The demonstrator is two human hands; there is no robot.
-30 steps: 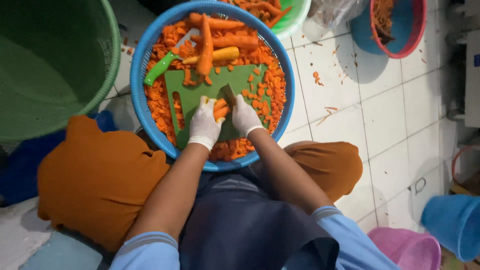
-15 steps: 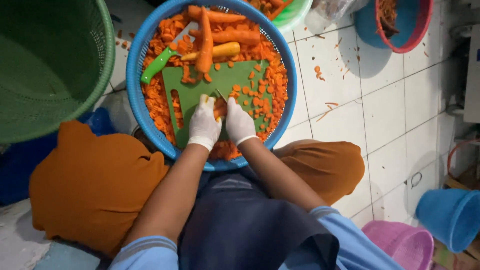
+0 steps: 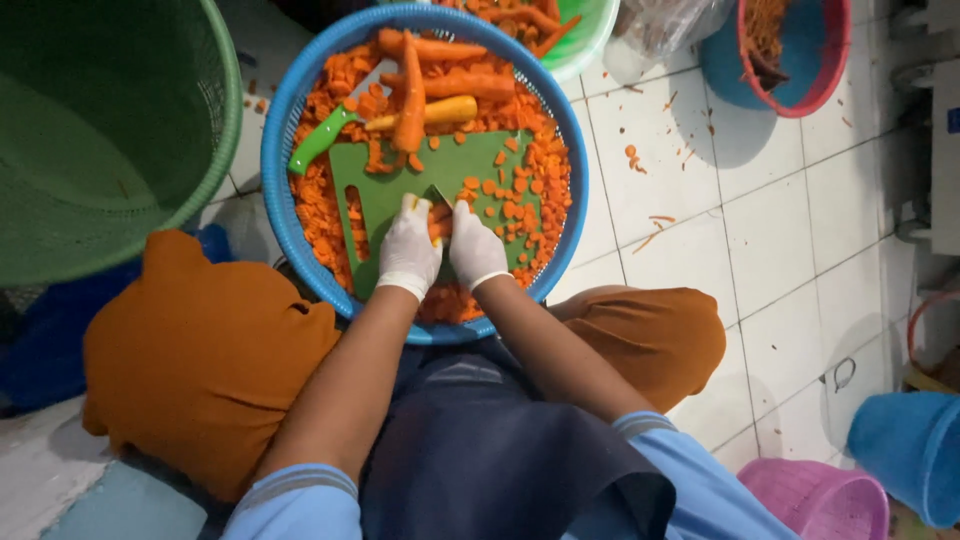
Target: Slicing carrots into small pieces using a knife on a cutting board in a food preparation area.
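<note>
On the far left stands one big green basket [image 3: 100,130]; next comes one blue basket [image 3: 275,160] full of orange carrot slices [image 3: 315,215]; in it lie one green-handled knife [image 3: 320,140], one green cutting board [image 3: 385,195] and about four whole carrots [image 3: 412,95]. The left hand [image 3: 408,255] and right hand [image 3: 476,250], both in white gloves, are closed together on one carrot piece [image 3: 438,222] on the board; this looks like the slicing step; the next cut needs fingers kept back. I cannot tell whether the right hand holds a blade.
</note>
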